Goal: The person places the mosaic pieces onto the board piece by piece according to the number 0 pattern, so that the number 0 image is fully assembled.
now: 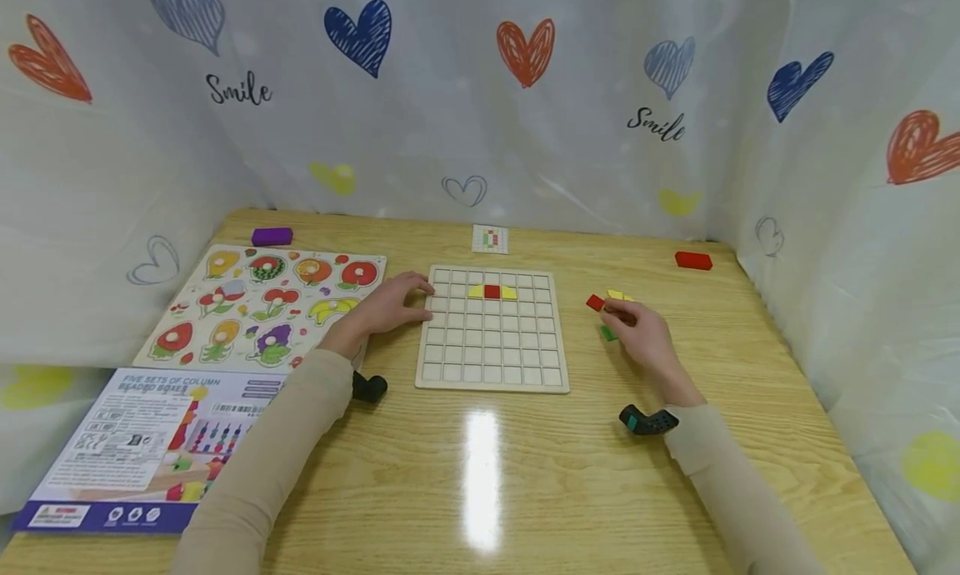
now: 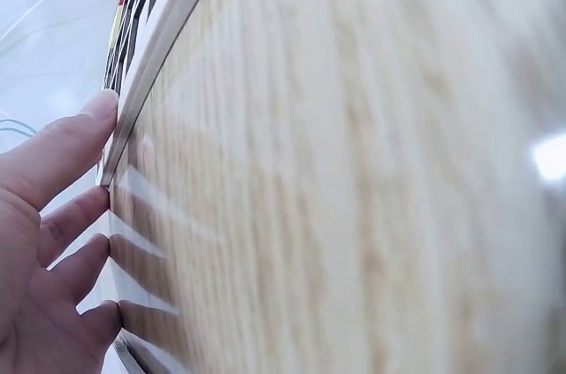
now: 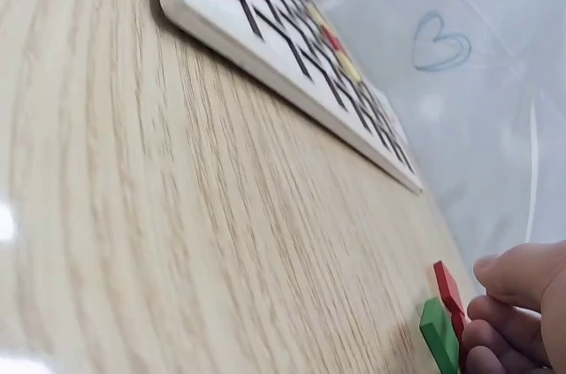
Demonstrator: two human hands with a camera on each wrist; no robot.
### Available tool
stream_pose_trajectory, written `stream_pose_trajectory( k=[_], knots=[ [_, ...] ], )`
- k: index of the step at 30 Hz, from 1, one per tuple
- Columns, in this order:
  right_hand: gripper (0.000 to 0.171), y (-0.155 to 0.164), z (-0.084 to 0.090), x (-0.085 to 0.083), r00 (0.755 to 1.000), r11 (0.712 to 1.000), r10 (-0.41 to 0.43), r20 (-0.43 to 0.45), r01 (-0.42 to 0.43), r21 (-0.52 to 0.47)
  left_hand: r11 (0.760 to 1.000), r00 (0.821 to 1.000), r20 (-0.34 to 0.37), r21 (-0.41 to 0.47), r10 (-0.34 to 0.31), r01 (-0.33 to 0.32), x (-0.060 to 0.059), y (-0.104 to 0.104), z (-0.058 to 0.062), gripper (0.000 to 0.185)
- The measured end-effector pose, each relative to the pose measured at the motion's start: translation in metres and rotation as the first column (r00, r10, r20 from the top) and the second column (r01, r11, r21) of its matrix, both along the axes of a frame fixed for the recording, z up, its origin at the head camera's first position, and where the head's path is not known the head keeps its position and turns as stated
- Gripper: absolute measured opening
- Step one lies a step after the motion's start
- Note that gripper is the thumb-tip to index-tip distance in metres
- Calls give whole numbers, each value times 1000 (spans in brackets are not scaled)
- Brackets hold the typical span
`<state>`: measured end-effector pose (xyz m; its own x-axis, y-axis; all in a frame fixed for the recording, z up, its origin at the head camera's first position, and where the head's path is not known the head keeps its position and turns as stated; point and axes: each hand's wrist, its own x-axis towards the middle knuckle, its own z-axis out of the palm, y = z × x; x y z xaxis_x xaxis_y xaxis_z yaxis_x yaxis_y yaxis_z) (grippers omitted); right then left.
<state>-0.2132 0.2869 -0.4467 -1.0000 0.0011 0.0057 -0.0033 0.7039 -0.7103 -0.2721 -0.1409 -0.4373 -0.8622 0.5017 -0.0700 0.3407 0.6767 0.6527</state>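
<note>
A square wooden grid board (image 1: 491,350) lies mid-table. In its upper rows a red square tile (image 1: 492,292) sits between two yellow curved tiles (image 1: 509,293). My left hand (image 1: 393,302) is at the board's left edge, thumb and fingers spread, fingertips right at the rim in the left wrist view. To the right of the board, my right hand (image 1: 641,333) reaches down over loose tiles, fingers bent and thumb apart from them. By its fingertips are a red tile (image 3: 447,286), a green tile (image 3: 439,336) and a yellow tile (image 1: 619,295); more red shows behind the green one.
A small pattern card (image 1: 490,238) lies behind the board. On the left are a fruit puzzle board (image 1: 247,308) and a printed box (image 1: 135,450). A purple block (image 1: 272,237) and a red block (image 1: 693,261) stand toward the back. A curtain (image 1: 465,117) surrounds the table.
</note>
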Motion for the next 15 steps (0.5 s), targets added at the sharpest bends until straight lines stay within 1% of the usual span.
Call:
stream_pose_trajectory(
  k=[7,12,15],
  knots=[
    [38,1,2,-10,999,993,54,-6,-53,105,1000,1000,5,17,4,-4,1,-1,-1,40],
    [35,2,3,-19,998,989,59,-25,-55,138,1000,1000,3,10,1,-1,0,0,-1,41],
    [36,3,4,-22,997,989,60,-44,-53,140,1000,1000,5,8,1,-1,-1,0,-2,42]
  ],
)
